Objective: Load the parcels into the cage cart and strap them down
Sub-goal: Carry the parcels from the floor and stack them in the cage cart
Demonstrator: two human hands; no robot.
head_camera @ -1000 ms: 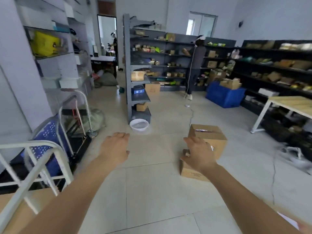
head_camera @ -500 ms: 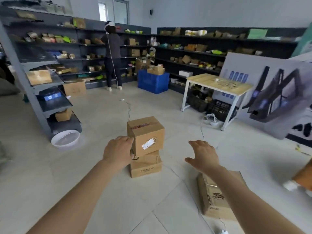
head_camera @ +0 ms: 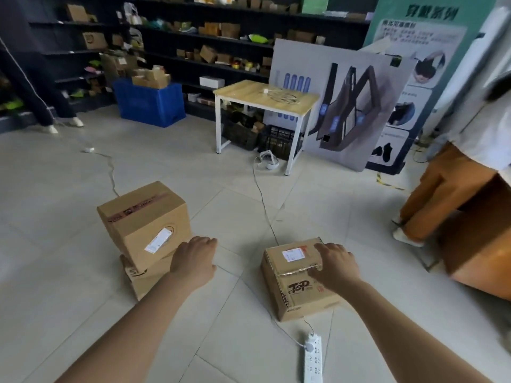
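**Change noted:** since half a second ago the right hand (head_camera: pixel 334 265) has come down onto the printed parcel (head_camera: pixel 297 284). The left hand (head_camera: pixel 193 261) has left the side of the upper stacked box (head_camera: pixel 143 219).

**Nearest:** a white power strip (head_camera: pixel 313 357) lies on the floor (head_camera: pixel 249 355) just in front of the parcel, a snag risk when lifting.

**Hands:** the right lies palm down on the parcel's top with fingers lightly bent and no grip taken. The left is loosely curled and holds nothing. It sits in front of the lower stacked box (head_camera: pixel 139 284), and contact cannot be confirmed.

**Parcel:** it stands on the floor, taped and labelled on top. Judged to be stiff corrugated card of moderate weight, with slick tape. It is best taken low on opposite sides, one hand each. The cage cart is not in view.

**Beyond:** a table (head_camera: pixel 265 96) and a blue crate (head_camera: pixel 149 103).
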